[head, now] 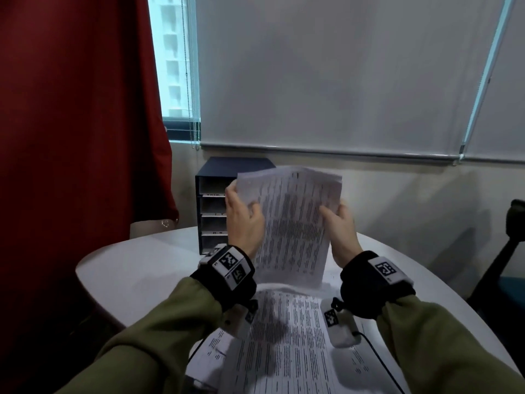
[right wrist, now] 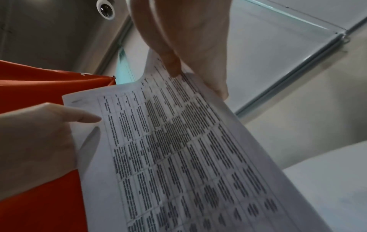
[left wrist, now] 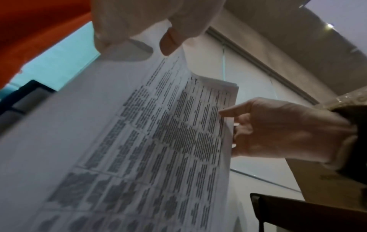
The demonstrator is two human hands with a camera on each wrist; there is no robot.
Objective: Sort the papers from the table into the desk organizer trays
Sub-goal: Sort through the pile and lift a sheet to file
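Observation:
I hold a sheaf of printed papers (head: 292, 223) upright above the round white table (head: 136, 268). My left hand (head: 244, 200) pinches its left edge, thumb on the printed face. My right hand (head: 336, 211) grips the right edge the same way. In the left wrist view the sheaf (left wrist: 158, 133) fans apart at the top, with my left hand (left wrist: 139, 34) above it and my right hand (left wrist: 278, 130) to the right of it. A dark blue desk organizer (head: 213, 206) with several stacked trays stands just behind the sheaf. More printed sheets (head: 284, 342) lie on the table under my wrists.
Red fabric (head: 71, 137) fills the left side, close to the table's edge. Grey roller blinds (head: 341, 81) and a wall stand behind the organizer. A black chair (head: 508, 251) sits at the right. A thin black cable (head: 377, 362) crosses the sheets on the table.

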